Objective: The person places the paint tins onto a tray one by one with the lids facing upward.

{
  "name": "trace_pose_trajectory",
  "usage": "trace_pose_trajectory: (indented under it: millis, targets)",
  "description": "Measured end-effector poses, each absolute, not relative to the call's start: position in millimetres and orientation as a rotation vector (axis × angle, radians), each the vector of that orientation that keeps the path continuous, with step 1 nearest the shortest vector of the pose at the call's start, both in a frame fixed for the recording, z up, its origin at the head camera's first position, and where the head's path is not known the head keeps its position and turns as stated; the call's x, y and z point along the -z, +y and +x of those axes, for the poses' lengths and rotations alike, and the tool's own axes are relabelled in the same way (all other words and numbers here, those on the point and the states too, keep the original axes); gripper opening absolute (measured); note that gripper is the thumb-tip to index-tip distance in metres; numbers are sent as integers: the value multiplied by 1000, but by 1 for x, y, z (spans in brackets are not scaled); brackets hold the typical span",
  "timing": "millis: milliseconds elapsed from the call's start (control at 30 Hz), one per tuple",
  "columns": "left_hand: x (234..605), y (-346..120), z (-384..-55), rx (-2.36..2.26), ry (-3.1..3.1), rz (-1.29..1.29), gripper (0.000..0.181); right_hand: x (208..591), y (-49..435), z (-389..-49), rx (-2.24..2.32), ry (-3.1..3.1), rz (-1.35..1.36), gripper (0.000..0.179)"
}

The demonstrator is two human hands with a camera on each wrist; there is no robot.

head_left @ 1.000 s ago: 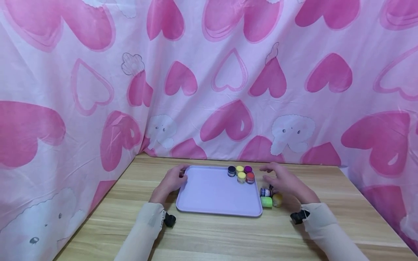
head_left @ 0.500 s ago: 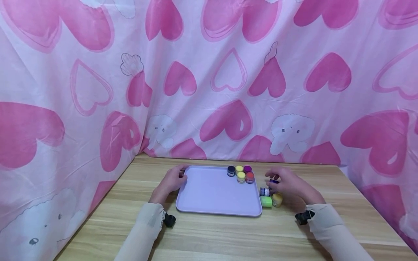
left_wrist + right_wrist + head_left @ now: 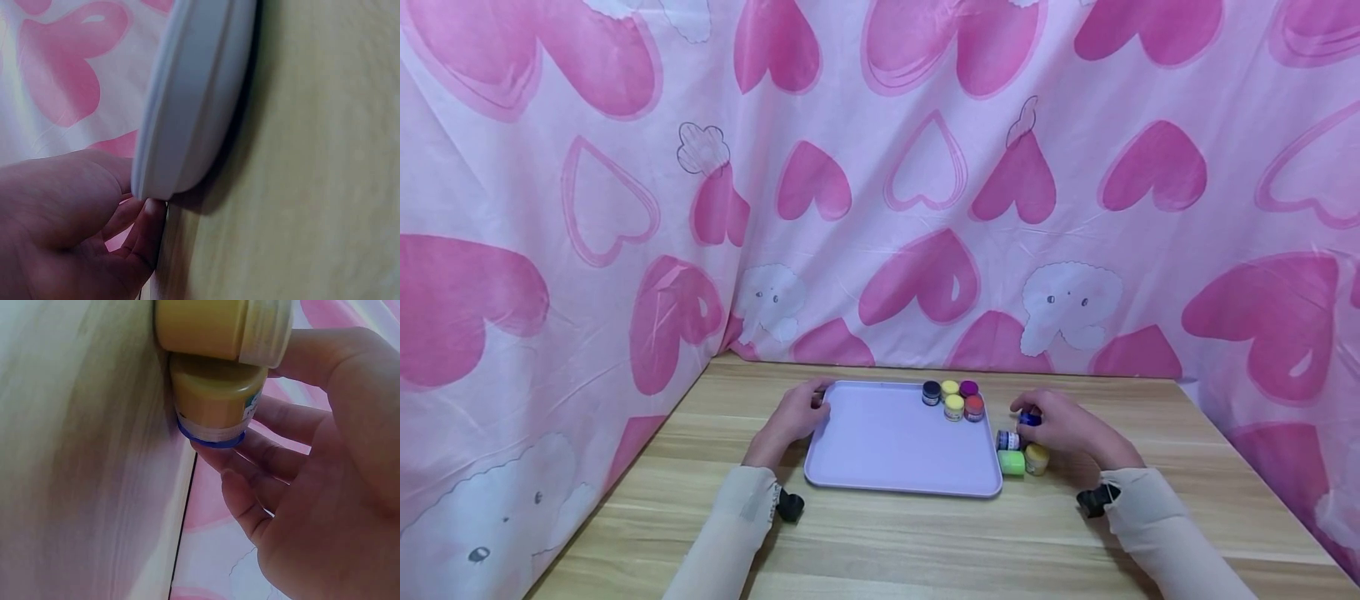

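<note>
My left hand (image 3: 796,412) grips the left edge of a lilac tray (image 3: 895,442); the left wrist view has the tray's rim (image 3: 181,112) between thumb and fingers. Beyond the tray's right edge, my right hand (image 3: 1063,423) holds a small blue paint jar (image 3: 1031,417) between thumb and fingers, low over the table. In the right wrist view the fingers (image 3: 275,453) curl behind a jar with a blue rim (image 3: 212,439), and the thumb is partly hidden by a mustard-yellow jar (image 3: 206,328).
On the tray's far right corner stand a black jar (image 3: 931,393), two pale yellow jars (image 3: 953,407), a purple jar (image 3: 969,389) and a red jar (image 3: 974,407). Beside the tray are a dark blue jar (image 3: 1008,440), a green jar (image 3: 1012,463) and a mustard jar (image 3: 1037,459).
My right hand has drawn back to the right from near the tray's far corner, and its fingers have come in around the blue jar. The left hand and tray stay put.
</note>
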State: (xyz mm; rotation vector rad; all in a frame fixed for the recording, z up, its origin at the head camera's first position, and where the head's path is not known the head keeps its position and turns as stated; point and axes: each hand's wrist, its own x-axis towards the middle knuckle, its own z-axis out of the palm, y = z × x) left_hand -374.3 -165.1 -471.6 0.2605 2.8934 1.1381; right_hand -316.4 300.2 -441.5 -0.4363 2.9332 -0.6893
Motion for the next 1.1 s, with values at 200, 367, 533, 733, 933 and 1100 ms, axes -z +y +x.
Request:
trace_pose_trajectory:
  millis: [200, 367, 533, 733, 933, 1100]
  targets:
    - [471, -165, -374, -1145, 2885, 252, 53, 443, 300, -318, 714, 2929, -403, 33]
    - [471, -165, -374, -1136, 2893, 261, 52, 441, 299, -317, 773, 2898, -322, 37]
    - [472, -166, -375, -1140, 2891, 261, 52, 437, 299, -316, 828, 2871, -256, 41]
    - [473, -166, -375, -1155, 2894, 281, 52, 436, 298, -319, 885, 2842, -213, 42]
    - [473, -167, -375, -1154, 2897, 286, 52, 435, 296, -318, 882, 2887, -235, 41]
    - [473, -166, -375, -1148, 2895, 280, 53, 431, 291, -315, 884, 2904, -228, 43]
